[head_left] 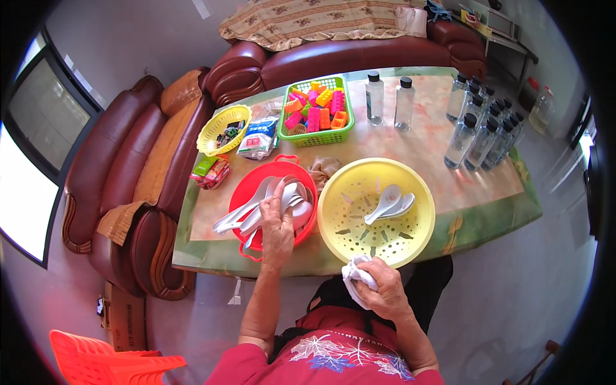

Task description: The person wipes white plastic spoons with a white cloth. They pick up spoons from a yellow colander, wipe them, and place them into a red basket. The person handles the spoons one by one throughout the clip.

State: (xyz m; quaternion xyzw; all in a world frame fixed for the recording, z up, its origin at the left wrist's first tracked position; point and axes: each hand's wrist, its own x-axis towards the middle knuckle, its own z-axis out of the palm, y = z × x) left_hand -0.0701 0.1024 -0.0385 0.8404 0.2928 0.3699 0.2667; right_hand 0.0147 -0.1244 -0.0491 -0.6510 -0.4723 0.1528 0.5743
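White cloth point(357, 274) in right hand point(384, 294); spoons' point(256, 212) handles toward lower left.

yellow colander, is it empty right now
No, two white spoons lie inside the yellow colander.

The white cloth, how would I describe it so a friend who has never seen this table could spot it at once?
Start at the marble-patterned coffee table and find the big yellow perforated bowl at its near edge. Just below that bowl's rim, the person's right hand clutches the white cloth, crumpled into a ball. Unlike the white spoons nearby, it is soft, wrinkled and off the table.
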